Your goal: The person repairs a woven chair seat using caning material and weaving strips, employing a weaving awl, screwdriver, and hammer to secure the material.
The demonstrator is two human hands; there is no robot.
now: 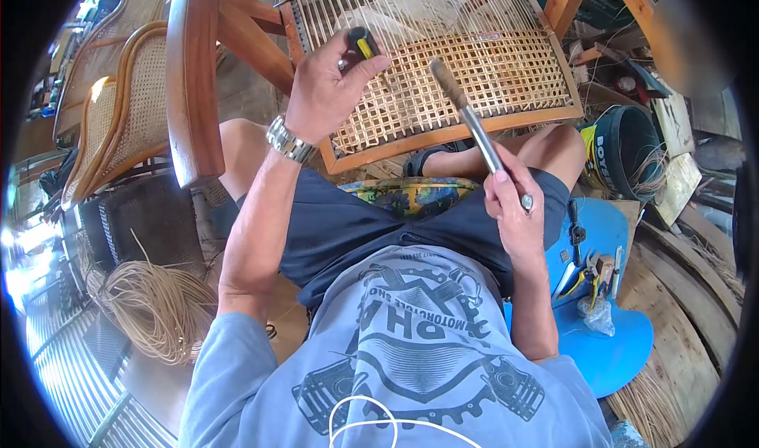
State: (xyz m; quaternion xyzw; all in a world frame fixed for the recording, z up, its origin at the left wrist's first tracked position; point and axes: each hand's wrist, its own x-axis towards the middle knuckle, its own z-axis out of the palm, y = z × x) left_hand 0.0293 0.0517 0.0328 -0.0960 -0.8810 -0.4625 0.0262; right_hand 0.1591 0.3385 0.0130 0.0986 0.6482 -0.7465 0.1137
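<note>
My left hand (334, 80) is closed around the black and yellow handle of a screwdriver (364, 43), whose thin shaft points down at the cane weave. In my right hand (512, 199) is a metal rod-shaped tool (479, 132) with a dull brown, worn end, held raised at a slant over the seat's front right. Below both hands lies the wooden-framed seat (451, 124) of a chair, tilted between my knees. Its near part shows a woven cane grid (490, 77); the far part has parallel strands (340, 5) only.
At left stand cane-panelled chair backs (134, 92) and a bundle of cane strands (154, 306). A blue plastic stool (624, 353) at right carries pliers (589, 278) and other tools. Beyond it are a dark bucket (621, 152) and wood pieces (680, 187).
</note>
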